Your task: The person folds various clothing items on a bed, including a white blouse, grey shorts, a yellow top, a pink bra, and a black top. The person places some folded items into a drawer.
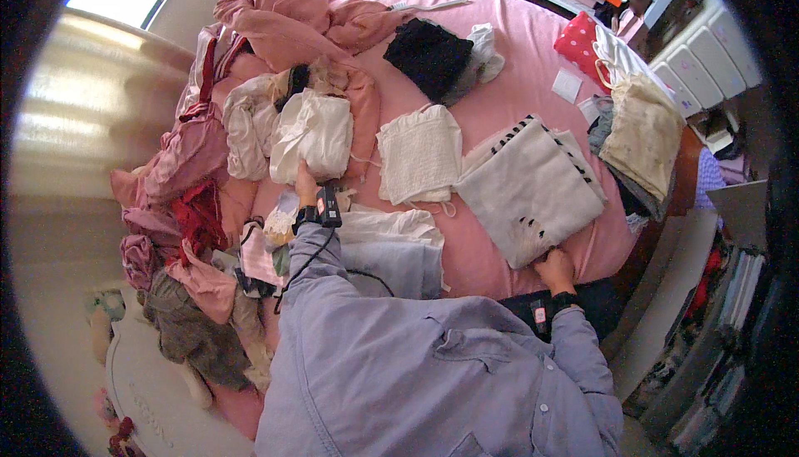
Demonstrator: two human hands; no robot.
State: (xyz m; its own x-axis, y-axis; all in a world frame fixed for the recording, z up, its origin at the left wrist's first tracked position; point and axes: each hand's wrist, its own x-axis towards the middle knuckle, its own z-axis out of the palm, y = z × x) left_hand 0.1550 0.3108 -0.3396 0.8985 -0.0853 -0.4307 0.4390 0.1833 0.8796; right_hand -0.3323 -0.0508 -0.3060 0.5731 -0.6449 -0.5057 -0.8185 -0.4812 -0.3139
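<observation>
My left hand (304, 187) is at the near edge of a folded white garment (315, 129) with a tie. The thumb lies on top of the cloth, and the other fingers are mostly hidden. My right hand (555, 271) grips the near corner of a folded white knit (524, 188) with black stitching, its fingertips partly tucked under it. Between the two lies a folded cream crinkled garment (419, 154) with a ruffled edge and a thin cord. In front of my body, a folded pale blue and white cloth (390, 251) is partly covered by my left sleeve.
All this rests on a bed with a pink sheet (480, 245). Pink bedding (281, 14) and crumpled clothes (200, 220) heap up at the left. Black clothing (431, 57) lies farther back. At the right edge are a beige drawstring bag (643, 132) and a red polka-dot item (580, 45).
</observation>
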